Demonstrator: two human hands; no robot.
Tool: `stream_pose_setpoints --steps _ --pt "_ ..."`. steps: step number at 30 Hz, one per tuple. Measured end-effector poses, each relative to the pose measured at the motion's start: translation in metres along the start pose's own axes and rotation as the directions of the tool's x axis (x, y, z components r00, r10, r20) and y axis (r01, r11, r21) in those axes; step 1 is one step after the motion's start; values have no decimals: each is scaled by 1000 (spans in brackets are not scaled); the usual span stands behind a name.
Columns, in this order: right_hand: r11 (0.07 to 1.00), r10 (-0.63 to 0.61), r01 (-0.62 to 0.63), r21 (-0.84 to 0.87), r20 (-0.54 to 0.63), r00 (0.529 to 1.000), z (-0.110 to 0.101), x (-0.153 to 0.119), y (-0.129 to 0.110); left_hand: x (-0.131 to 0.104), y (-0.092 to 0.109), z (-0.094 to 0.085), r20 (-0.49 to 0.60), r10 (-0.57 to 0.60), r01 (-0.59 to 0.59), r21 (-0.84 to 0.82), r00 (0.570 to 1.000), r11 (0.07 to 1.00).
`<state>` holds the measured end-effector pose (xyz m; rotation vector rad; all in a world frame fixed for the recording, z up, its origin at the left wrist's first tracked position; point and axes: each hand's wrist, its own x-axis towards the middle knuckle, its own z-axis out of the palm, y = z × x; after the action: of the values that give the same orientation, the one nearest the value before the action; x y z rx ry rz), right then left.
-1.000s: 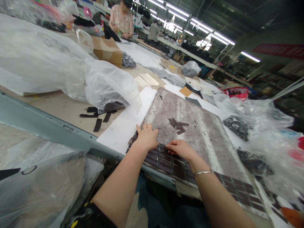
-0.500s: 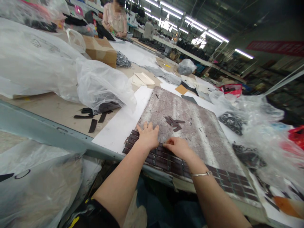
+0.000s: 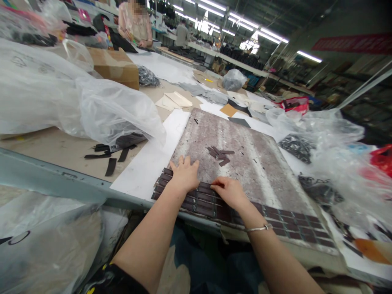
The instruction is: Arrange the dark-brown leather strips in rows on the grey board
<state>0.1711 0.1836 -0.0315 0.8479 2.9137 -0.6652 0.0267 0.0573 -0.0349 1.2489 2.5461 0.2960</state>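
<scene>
Rows of dark brown strips [image 3: 204, 203] lie side by side along the near edge of a worn, speckled board [image 3: 235, 141]. My left hand [image 3: 185, 173] rests on the board and the upper row with its fingers spread. Just to its right, my right hand [image 3: 226, 188] pinches at the top edge of the strips, thumb and fingertips together. Whatever is between those fingertips is too small to make out. A small loose pile of brown strips [image 3: 219, 154] lies on the board beyond my hands. Further strips [image 3: 300, 226] continue in rows to the right, past my right wrist.
Clear plastic bags [image 3: 122, 106] and a cardboard box [image 3: 114, 67] stand at the left, with black strips [image 3: 111, 166] near the table edge. More bags [image 3: 333, 163] crowd the right side. A person [image 3: 136, 24] works across the table at the far left.
The view has shifted slightly, so the scene sits a little further left. My right hand has slid a little right along the strips, widening the gap from my spread left hand.
</scene>
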Motion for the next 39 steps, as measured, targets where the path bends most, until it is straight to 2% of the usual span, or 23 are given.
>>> stream_pose_setpoints --steps 5,10,14,18,21,23,25,29,31,35,37,39 --pt "976 -95 86 -199 -39 995 -1 -8 -9 -1 1 -1 3 4 -4 11 1000 1000" --pt "892 -290 261 -368 -25 957 9 -26 -12 -2 0 1 -4 11 -11 29 1000 1000" --pt "861 -271 229 -455 -28 962 17 -34 -20 -3 2 3 -37 42 -38 84 998 996" --pt "861 -250 208 -465 -29 968 18 -32 -32 -7 10 3 -60 143 -132 162 988 978" --pt "910 -249 208 -358 -72 966 15 -32 -25 -10 17 5 -10 178 -173 196 984 965" --pt "951 -245 214 -222 -122 962 13 -34 -13 -9 20 6 22 125 -126 220 992 967" --pt "972 -235 224 -76 -222 946 10 -38 3 -7 21 5 32 49 -56 254 998 966" --pt "956 -123 240 169 -514 849 -6 -41 39 -1 24 -4 81 -15 -13 337 997 941" --pt "939 -23 219 266 -586 810 -17 -39 59 6 29 -14 113 8 -49 367 994 929" --pt "915 139 133 381 -608 782 -31 -31 92 34 56 -31 124 169 -196 253 978 947" --pt "914 156 116 390 -599 786 -34 -28 100 54 77 -31 97 218 -235 218 971 947" --pt "921 139 111 373 -581 802 -34 -28 103 75 100 -24 89 216 -232 282 972 931"
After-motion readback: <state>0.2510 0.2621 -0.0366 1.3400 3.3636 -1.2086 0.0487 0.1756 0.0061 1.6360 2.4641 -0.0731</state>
